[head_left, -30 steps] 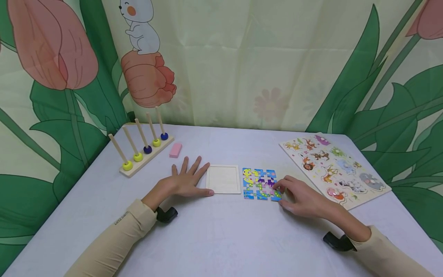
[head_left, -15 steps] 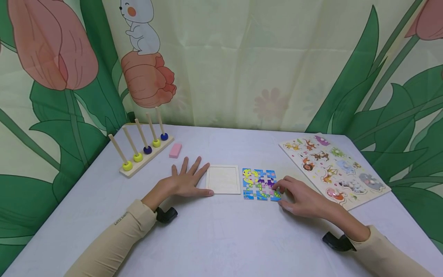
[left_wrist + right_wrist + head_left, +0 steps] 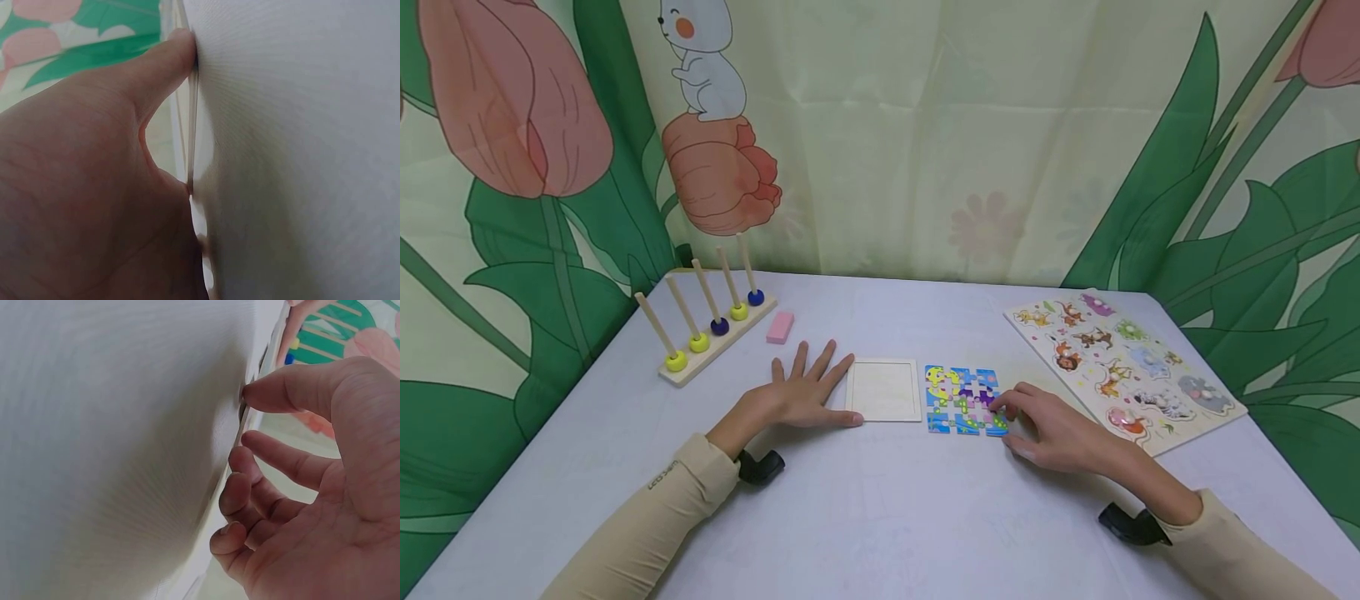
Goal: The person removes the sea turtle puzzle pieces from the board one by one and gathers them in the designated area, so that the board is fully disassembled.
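My left hand (image 3: 801, 398) lies spread on the table, with its thumb and index finger at the left edge of a square wooden puzzle tray (image 3: 883, 392) whose inside is bare. Just right of the tray lies a colourful jigsaw puzzle (image 3: 951, 400), its pieces laid out in a square with small gaps. My right hand (image 3: 1052, 427) is at the puzzle's right side. Its thumb and index finger pinch a jigsaw piece (image 3: 998, 423) at the lower right corner, while the other fingers curl. In the right wrist view the fingertips (image 3: 256, 397) meet the thin puzzle edge.
A wooden peg stand (image 3: 718, 337) with yellow and blue beads stands at the left back. Near it lies a pink block (image 3: 780, 327). An animal puzzle board (image 3: 1123, 367) lies at the right, behind my right hand. A printed curtain (image 3: 880, 150) hangs behind the table.
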A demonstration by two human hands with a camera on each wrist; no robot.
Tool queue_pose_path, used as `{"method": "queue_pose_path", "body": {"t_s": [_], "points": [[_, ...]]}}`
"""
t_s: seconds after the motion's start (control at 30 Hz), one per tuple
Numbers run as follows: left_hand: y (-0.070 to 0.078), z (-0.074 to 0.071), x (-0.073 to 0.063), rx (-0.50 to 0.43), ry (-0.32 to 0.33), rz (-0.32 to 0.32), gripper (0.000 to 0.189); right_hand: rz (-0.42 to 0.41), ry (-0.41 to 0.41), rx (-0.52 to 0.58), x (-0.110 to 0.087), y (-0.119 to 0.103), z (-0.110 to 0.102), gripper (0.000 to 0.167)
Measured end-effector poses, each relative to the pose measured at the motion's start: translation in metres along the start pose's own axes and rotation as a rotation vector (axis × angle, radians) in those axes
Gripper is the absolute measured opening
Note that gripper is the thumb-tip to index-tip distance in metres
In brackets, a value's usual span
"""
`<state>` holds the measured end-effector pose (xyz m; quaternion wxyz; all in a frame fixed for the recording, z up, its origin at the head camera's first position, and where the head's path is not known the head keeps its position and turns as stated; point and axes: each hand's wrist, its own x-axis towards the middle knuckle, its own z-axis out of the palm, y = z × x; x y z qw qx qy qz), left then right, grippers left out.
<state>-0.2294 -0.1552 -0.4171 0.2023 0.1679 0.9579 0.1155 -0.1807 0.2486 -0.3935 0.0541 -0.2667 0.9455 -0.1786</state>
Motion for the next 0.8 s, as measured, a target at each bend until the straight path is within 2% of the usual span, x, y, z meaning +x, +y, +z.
{"method": "queue_pose_path", "body": {"t_s": [0.27,0.5,0.7,0.8], "points": [[-0.002,0.001,0.004,0.01,-0.007,0.01,0.113,-0.01,0.033,-0.005,-0.004,-0.001,-0.001,0.037],[-0.003,-0.003,0.0,0.009,-0.018,0.022,0.115,-0.022,0.157,-0.013,-0.003,-0.002,0.0,0.043],[0.0,-0.02,-0.014,-0.002,-0.023,0.042,0.113,-0.031,0.238,-0.016,0.008,-0.001,0.0,0.069],[0.002,-0.028,-0.019,-0.02,0.03,0.05,0.104,-0.026,0.267,-0.062,0.015,-0.001,0.0,0.084]]}}
